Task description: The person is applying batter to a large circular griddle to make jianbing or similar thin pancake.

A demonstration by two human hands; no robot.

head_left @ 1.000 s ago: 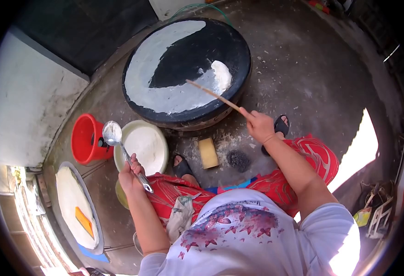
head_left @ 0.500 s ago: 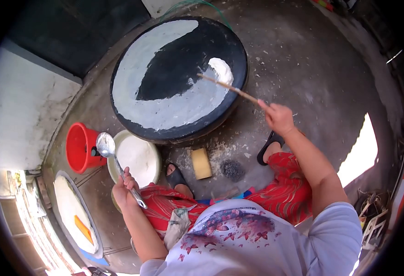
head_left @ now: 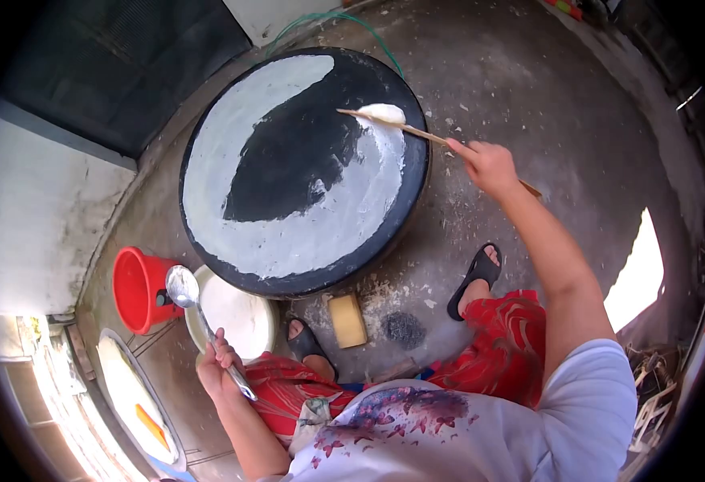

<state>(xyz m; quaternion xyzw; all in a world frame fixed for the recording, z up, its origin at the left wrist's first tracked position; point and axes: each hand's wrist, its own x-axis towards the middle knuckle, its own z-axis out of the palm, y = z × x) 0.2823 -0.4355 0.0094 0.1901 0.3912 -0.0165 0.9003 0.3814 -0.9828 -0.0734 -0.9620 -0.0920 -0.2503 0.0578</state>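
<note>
My right hand (head_left: pixel 489 166) is closed around a flat wooden stick (head_left: pixel 426 135), whose far part reaches over a large round black griddle (head_left: pixel 296 153). Its edge touches a lump of white batter (head_left: pixel 382 113) near the griddle's right rim. A thin white layer (head_left: pixel 288 241) covers a crescent from the upper left, along the front, up to the right; the middle stays black. In my left hand (head_left: pixel 220 365) is a metal ladle (head_left: pixel 201 315), its batter-smeared bowl raised over the edge of a pale tub of white batter (head_left: pixel 236 317).
A red bucket (head_left: pixel 137 291) stands left of the tub. Lower left, a round tray (head_left: pixel 131 394) holds pale sheets and an orange scraper (head_left: pixel 151 426). A yellow block (head_left: pixel 347 321) and a dark scouring pad (head_left: pixel 404 330) lie on the floor between my feet. Green hose (head_left: pixel 344 16) loops behind the griddle.
The stick has swept the batter lump away from me along the right side, leaving a longer white strip behind it. My left hand still holds the ladle. The view has shifted slightly.
</note>
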